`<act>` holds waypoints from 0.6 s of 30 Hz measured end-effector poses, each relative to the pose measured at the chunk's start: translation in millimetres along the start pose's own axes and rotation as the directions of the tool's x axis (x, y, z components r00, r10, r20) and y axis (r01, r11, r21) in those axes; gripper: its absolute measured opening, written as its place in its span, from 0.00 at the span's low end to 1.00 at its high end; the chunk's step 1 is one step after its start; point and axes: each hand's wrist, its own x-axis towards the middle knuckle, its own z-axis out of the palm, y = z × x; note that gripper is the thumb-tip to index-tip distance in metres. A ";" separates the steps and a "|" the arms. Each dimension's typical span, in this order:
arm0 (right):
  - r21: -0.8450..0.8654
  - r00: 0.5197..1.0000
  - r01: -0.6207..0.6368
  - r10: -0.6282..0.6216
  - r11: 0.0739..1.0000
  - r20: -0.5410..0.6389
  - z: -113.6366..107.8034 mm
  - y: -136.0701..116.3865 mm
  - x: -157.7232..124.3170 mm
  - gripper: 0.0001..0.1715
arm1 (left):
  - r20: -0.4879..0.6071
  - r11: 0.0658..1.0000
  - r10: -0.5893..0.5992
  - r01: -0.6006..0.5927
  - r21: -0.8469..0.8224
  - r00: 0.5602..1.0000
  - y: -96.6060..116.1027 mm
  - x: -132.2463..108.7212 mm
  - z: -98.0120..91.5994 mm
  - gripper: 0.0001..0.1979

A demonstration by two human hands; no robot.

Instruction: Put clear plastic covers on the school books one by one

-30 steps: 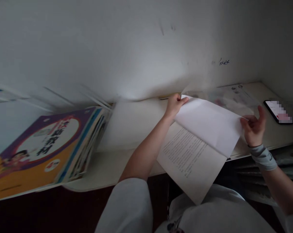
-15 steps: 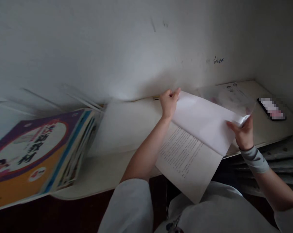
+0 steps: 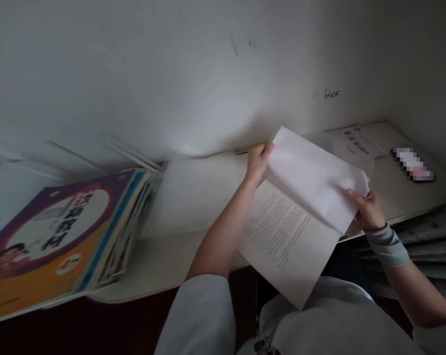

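An open booklet lies tilted in front of me, over the table's front edge. Its lower part is a printed page (image 3: pixel 278 231) with lines of small dark text. The upper part is a blank white sheet (image 3: pixel 312 172), raised off the table. My left hand (image 3: pixel 258 160) is closed on that sheet's left edge, thumb on top. At the right corner, my right hand (image 3: pixel 369 209) pinches the sheet, with the fingers partly hidden behind it. A clear plastic sheet (image 3: pixel 367 167) shows behind the white sheet; whether it is joined to the booklet, I cannot tell.
To the left is a stack of books, with a purple and orange textbook (image 3: pixel 60 236) on top. A translucent sheet (image 3: pixel 193 192) lies on the table beside it. A phone (image 3: pixel 413 164) and a paper with large dark characters (image 3: pixel 356 140) lie at the right, near the wall (image 3: pixel 208 64).
The white sheet's upper edge has risen and its right corner now shows at my right hand's fingers. The clear plastic has dropped back behind it, uncovering more of the paper on the table.
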 end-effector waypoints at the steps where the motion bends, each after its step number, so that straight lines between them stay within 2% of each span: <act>1: 0.015 0.998 -0.054 0.053 0.998 0.047 -0.3 1.7 -0.9 0.24 | -0.013 0.998 0.014 -0.014 0.055 1.000 -1.3 1.9 4.4 0.18; 3: -0.030 0.997 -0.063 0.064 0.998 0.032 -4.1 6.1 1.0 0.22 | -0.017 0.980 0.083 -0.078 0.184 0.996 -1.4 -0.7 9.7 0.15; 5: -0.136 0.997 -0.001 -0.009 0.991 -0.077 -12.1 10.3 6.3 0.21 | 0.026 0.945 0.149 -0.150 0.292 0.989 2.4 -19.2 10.1 0.24; 6: -0.193 0.993 0.015 -0.037 0.981 -0.112 -17.5 11.9 9.5 0.21 | 0.065 0.919 0.171 -0.183 0.348 0.983 5.4 -36.0 8.9 0.30; 8: -0.269 0.995 0.013 -0.039 0.963 -0.092 -30.0 13.8 15.7 0.23 | 0.193 0.858 0.159 -0.232 0.459 0.968 11.6 -83.3 5.0 0.36; 10: -0.299 1.000 0.001 -0.005 0.954 -0.012 -42.8 14.2 21.2 0.27 | 0.397 0.783 0.070 -0.298 0.547 0.915 14.9 -138.7 0.8 0.38; 11: -0.294 1.000 0.000 0.008 0.956 0.026 -48.2 13.9 23.4 0.26 | 0.502 0.746 0.014 -0.343 0.571 0.865 14.8 -164.1 -1.4 0.38; 13: -0.240 0.995 -0.026 0.048 0.970 0.086 -54.6 12.5 25.6 0.24 | 0.608 0.659 -0.059 -0.427 0.619 0.792 10.6 -200.9 -7.3 0.38; 15: -0.196 0.986 -0.073 0.101 0.978 0.132 -52.7 10.3 21.8 0.23 | 0.638 0.587 -0.087 -0.478 0.653 0.765 2.3 -213.4 -18.2 0.37; 18: -0.255 0.988 -0.049 0.084 0.966 0.128 -36.9 7.4 -0.8 0.25 | 0.658 0.553 -0.092 -0.511 0.658 0.747 -12.3 -197.5 -46.7 0.34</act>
